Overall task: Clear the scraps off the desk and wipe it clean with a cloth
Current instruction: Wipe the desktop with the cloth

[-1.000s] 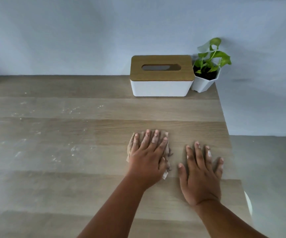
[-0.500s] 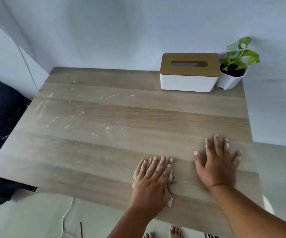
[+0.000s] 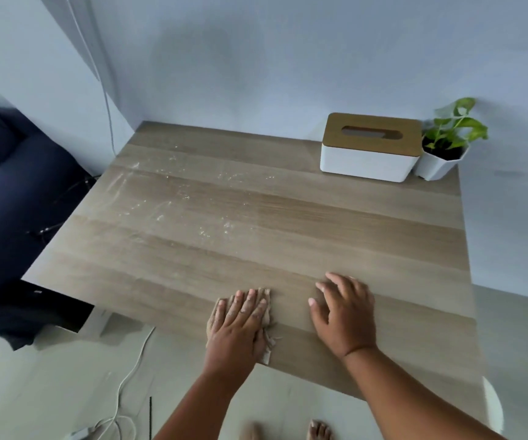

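Observation:
My left hand [image 3: 238,322] presses flat, fingers straight, on a small beige cloth [image 3: 268,336] at the near edge of the wooden desk [image 3: 335,223]. Most of the cloth is hidden under the palm; its frayed edge shows to the right of the hand. My right hand [image 3: 345,309] rests on the desk a short way to the right, fingers loosely bent, holding nothing. White crumbs and smears [image 3: 173,201] are scattered across the desk's left and middle part.
A white tissue box with a wooden lid [image 3: 370,147] and a small potted plant [image 3: 446,147] stand at the back right against the wall. A dark blue seat [image 3: 12,198] lies left of the desk. A white cable [image 3: 126,379] runs over the floor; bare feet [image 3: 318,430] show below.
My left hand has drawn the cloth toward the near edge of the desk. The view has swung left and pulled back. My right hand's fingers have bent slightly.

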Demonstrator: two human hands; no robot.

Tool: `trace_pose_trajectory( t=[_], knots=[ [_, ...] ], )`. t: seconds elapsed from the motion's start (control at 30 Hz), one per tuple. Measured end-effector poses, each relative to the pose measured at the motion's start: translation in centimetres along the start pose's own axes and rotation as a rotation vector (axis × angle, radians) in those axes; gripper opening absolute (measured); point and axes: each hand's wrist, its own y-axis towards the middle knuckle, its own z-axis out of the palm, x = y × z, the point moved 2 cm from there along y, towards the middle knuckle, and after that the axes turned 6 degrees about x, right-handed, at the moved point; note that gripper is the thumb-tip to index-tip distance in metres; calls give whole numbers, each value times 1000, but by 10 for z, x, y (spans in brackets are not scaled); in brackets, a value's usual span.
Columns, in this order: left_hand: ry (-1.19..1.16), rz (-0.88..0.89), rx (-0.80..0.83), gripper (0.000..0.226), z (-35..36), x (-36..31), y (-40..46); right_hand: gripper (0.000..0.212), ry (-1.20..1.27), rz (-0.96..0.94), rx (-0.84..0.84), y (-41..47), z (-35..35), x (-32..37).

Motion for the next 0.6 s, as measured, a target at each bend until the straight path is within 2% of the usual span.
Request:
trace_pose_trajectory(
  t=[0.13,0.27,0.4,0.47,0.6],
  knots=[
    [71,-164,31,58,-10,44,-3,40,-21,177,108,13,16,38],
    [128,-268,124,65,-18,68,14,57,-63,331,233,40,29,58],
    [98,-317,143,79,-16,68,52,60,-117,416,205,60,42,67],
    [127,-210,154,80,-14,55,71,61,-156,450,190,63,48,67],
    [164,183,156,63,-4,33,73,58,-198,470,180,63,55,66]
  ],
)
